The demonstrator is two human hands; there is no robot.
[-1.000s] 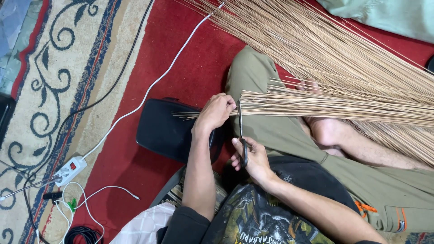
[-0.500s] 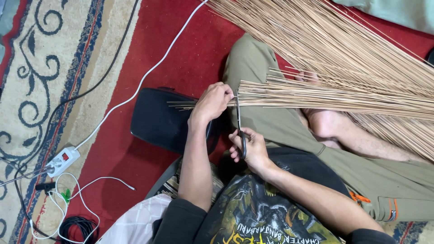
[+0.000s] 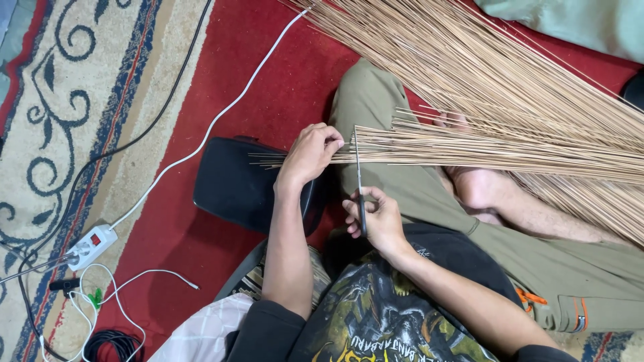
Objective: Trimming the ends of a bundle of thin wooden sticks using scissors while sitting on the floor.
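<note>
Over the person's lap, the left hand [image 3: 310, 153] was closed around the cut ends of a small bundle of thin tan sticks [image 3: 469, 144], fingers curled tight and knuckles up. Just beside that grip, the right hand [image 3: 377, 218] held a pair of scissors [image 3: 359, 181], fingers wrapped around the dark handles while the slim blades pointed up to meet the bundle. Whether the blades were parted or shut could not be told from where I stood.

Beyond the bundle, away from the body, a far larger fan of loose sticks [image 3: 496, 74] spread across the red carpet [image 3: 268, 74] and over 1 olive-trousered knee [image 3: 369, 100]. Under the bundle's short ends lay a black pouch [image 3: 235, 181]. Well apart from the bundle, past the pouch, a white cable [image 3: 221, 117] ran to a power strip [image 3: 90, 247].

To my eye the risk sat at the left fingers: the blades stood very near them, so a slip could nick a fingertip. A loose grip could also let sticks slide, leaving ragged ends.
</note>
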